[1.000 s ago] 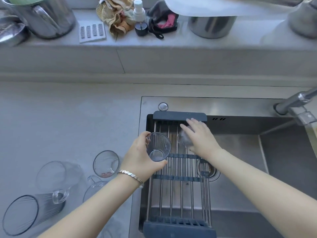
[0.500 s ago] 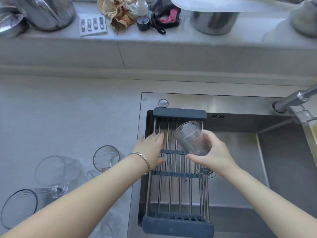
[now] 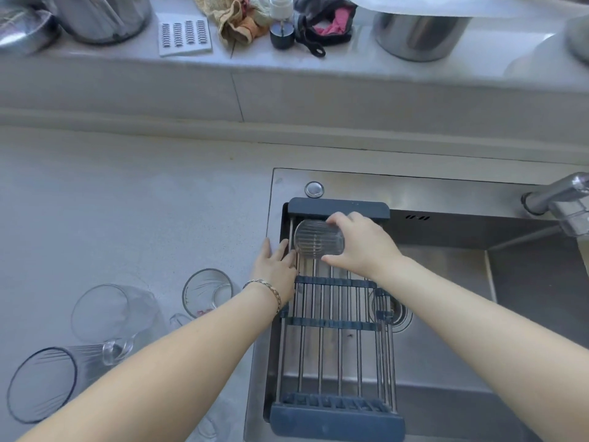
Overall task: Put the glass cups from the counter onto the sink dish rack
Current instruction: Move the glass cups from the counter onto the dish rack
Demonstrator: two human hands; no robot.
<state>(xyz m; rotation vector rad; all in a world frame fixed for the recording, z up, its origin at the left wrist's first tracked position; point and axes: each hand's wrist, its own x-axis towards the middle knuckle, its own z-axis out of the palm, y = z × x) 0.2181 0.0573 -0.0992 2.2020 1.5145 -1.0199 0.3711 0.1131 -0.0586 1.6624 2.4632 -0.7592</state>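
Note:
A ribbed glass cup lies on its side at the far end of the dish rack, which spans the sink's left part. My right hand grips this cup from the right, fingers over its top and thumb under it. My left hand rests flat on the rack's left edge beside the cup, fingers apart, holding nothing. Other glasses remain on the counter to the left: a small glass, a handled clear jug and a large ribbed glass lying on its side.
The steel sink has a drain to the right of the rack and a faucet at its far right. A ledge behind holds metal pots, a grater, cloths and a bottle.
My left hand passed the ribbed cup to my right hand and dropped to the rack's left edge. The right hand carried the cup to the rack's far end and laid it on its side.

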